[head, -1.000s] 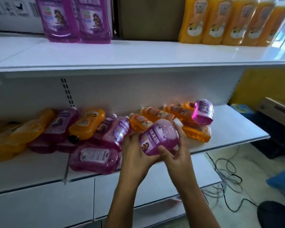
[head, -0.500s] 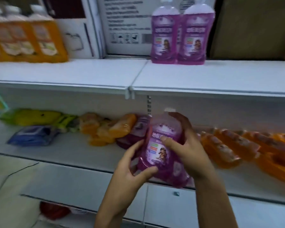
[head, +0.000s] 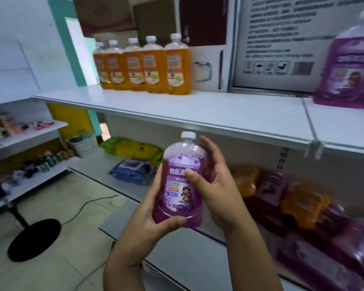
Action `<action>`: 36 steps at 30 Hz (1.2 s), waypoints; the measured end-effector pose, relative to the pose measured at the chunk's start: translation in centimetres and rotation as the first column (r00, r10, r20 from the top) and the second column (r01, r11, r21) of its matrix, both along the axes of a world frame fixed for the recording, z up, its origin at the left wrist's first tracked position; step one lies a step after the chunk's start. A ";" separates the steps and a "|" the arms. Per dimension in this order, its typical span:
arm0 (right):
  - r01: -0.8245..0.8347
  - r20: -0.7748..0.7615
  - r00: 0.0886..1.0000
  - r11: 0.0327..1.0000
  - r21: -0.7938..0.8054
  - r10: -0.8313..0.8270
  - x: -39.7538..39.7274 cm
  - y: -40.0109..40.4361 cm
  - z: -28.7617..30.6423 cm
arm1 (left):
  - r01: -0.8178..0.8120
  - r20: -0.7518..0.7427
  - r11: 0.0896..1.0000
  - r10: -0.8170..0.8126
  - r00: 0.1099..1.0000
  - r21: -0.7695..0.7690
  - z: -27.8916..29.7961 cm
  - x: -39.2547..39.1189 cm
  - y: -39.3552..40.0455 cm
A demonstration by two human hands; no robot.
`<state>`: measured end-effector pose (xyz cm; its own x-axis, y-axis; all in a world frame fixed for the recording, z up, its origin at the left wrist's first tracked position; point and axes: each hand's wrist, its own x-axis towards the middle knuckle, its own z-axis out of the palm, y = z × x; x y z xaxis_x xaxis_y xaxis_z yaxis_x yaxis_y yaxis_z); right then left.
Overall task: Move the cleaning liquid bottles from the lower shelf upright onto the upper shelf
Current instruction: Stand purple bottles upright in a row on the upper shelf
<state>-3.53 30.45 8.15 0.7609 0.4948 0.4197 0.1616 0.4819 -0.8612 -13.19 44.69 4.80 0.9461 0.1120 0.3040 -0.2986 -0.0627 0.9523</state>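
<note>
I hold a purple cleaning liquid bottle [head: 178, 185] upright with a white cap, in front of the shelves and below the upper shelf [head: 198, 110]. My left hand [head: 149, 219] grips its base from the left, thumb under the bottom. My right hand [head: 214, 185] grips its right side, thumb across the label. Several orange bottles [head: 147, 66] stand upright at the upper shelf's far left, and a purple bottle [head: 349, 68] stands at its right. On the lower shelf [head: 172, 246] several purple and orange bottles [head: 303, 204] lie on their sides to the right.
A white printed carton [head: 282, 43] stands at the back of the upper shelf. Blue wipe packs [head: 132, 171] and yellow-green packs [head: 132, 148] lie on the lower shelf's left. Another rack [head: 25, 143] stands at the left. A black round base [head: 34, 239] and a cable [head: 93, 202] lie on the floor.
The view has swung left and nearer to the shelves. The bottle has turned from tilted to upright and risen a little in both hands.
</note>
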 end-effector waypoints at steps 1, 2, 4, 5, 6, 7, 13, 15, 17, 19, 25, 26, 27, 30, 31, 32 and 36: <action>0.012 0.007 1.000 1.000 0.006 -0.012 -0.2 1.5 0.2 | -0.047 0.031 0.999 0.048 0.998 -0.014 -0.1 -0.1 0.8; 0.012 0.014 1.000 1.000 0.015 -0.012 -0.5 2.9 0.5 | -0.084 0.056 0.996 0.085 0.995 -0.026 -0.1 -0.2 1.7; -0.020 0.029 0.999 0.999 0.039 0.019 -0.8 5.2 1.2 | -0.132 0.123 0.991 0.135 0.983 -0.029 0.3 -0.5 3.5; -0.043 0.041 0.998 0.998 0.046 0.041 -0.9 6.0 1.6 | -0.143 0.158 0.989 0.145 0.977 -0.023 0.6 -0.6 4.4; -0.063 0.058 0.996 0.997 0.042 0.061 -1.0 6.7 2.0 | -0.148 0.182 0.989 0.148 0.972 -0.016 1.0 -0.6 5.2; -0.079 0.075 0.994 0.996 0.035 0.076 -1.1 7.3 2.4 | -0.149 0.199 0.989 0.147 0.969 -0.006 1.4 -0.6 5.9; -0.091 0.121 0.989 0.992 0.088 0.080 -1.4 8.9 4.3 | -0.151 0.288 0.987 0.128 0.949 0.058 3.7 -0.3 8.2; -0.057 0.142 0.989 0.993 0.104 0.042 -1.6 8.8 4.4 | -0.134 0.308 0.990 0.112 0.945 0.053 3.8 0.0 8.0; -0.011 0.154 0.988 0.992 0.127 -0.009 -2.0 8.2 4.2 | -0.098 0.319 0.994 0.076 0.945 0.053 3.7 0.3 7.6; 0.056 0.163 0.984 0.991 0.125 -0.076 -2.2 7.2 4.0 | -0.040 0.323 0.998 0.021 0.946 0.052 3.7 0.9 6.9; 0.262 0.168 0.947 0.962 0.083 -0.272 -2.7 1.7 4.1 | 0.160 0.310 0.987 -0.162 0.937 0.034 3.9 3.4 2.2; 0.299 0.169 0.936 0.950 0.089 -0.310 -2.9 0.5 4.2 | 0.195 0.308 0.980 -0.195 0.931 0.029 4.0 3.8 1.1; 0.340 0.169 0.921 0.936 0.095 -0.351 -3.1 -0.7 4.3 | 0.233 0.306 0.972 -0.229 0.924 0.023 4.1 4.1 -0.1; 0.454 0.153 0.872 0.886 0.100 -0.464 -4.0 -4.6 4.3 | 0.334 0.293 0.943 -0.323 0.900 0.014 4.3 4.8 -4.2; 0.480 0.144 0.860 0.872 0.097 -0.489 -4.4 -6.1 4.3 | 0.355 0.292 0.935 -0.342 0.893 0.009 4.4 4.8 -5.8; 0.500 0.140 0.850 0.861 0.092 -0.508 -4.8 -7.7 4.4 | 0.371 0.294 0.929 -0.356 0.887 0.004 4.6 4.8 -7.5; 0.568 0.186 0.797 0.818 0.096 -0.575 -6.8 -14.9 5.3 | 0.417 0.329 0.909 -0.396 0.857 0.006 5.5 3.7 -15.3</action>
